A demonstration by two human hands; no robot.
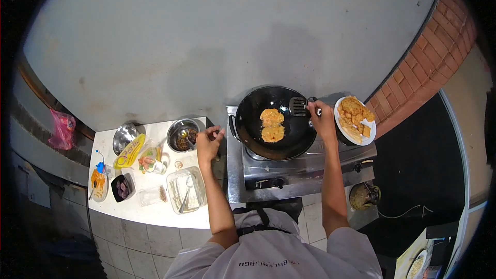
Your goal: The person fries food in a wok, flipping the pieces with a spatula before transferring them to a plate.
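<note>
A black wok (248,129) sits on the steel stove, with two golden-brown fritters (272,125) side by side and touching in it. My right hand (323,119) is closed around the handle of a black slotted spatula (298,107), whose blade is over the wok's right part. Just left of the wok, my left hand (209,143) is raised near the rim of a metal bowl of dark food (182,135). Its fingers are bent; whether they touch the bowl or its spoon is unclear. A white plate (368,138) piled with fried pieces is right of the wok.
The white table (150,216) at left holds a clear container with a spoon (185,191), a yellow packet (130,152), an empty metal bowl (125,138) and a black bowl (122,187). Stove knobs (279,182) line the front. A gas cylinder (365,195) stands lower right.
</note>
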